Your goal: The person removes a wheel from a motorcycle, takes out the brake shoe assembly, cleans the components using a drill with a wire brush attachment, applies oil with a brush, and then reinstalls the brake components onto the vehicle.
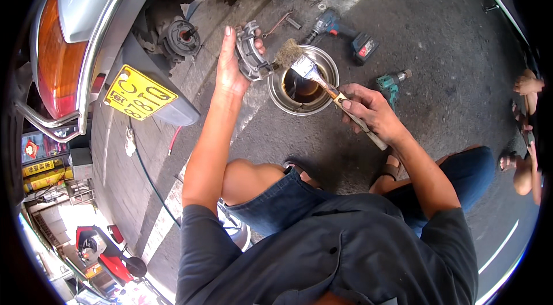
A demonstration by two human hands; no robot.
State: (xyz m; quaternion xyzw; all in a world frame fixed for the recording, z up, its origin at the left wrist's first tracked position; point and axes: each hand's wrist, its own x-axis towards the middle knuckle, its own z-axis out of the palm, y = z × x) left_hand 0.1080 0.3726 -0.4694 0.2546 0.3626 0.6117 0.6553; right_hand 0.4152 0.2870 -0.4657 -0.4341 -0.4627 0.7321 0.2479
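My left hand (pixel 230 72) holds up a curved, ribbed grey metal vehicle part (pixel 252 54), gripped between thumb and fingers left of a bowl. In my right hand (pixel 374 112) is a paintbrush (pixel 328 87), held by its wooden handle. Its worn, tan bristles point up and left, over the bowl's far-left rim and close to the metal part; I cannot tell whether they touch it. Beneath the brush, the round metal bowl (pixel 276 99) stands on the ground with dark brown liquid (pixel 299 91) in it.
Beyond the bowl lies a blue-black cordless impact wrench (pixel 337 29), with a small metal cylinder (pixel 294 23) nearby. A green power tool (pixel 393 85) lies right of the bowl. On the left stands a vehicle with an exposed wheel hub (pixel 183 38). Another person's hand (pixel 527 84) shows at far right.
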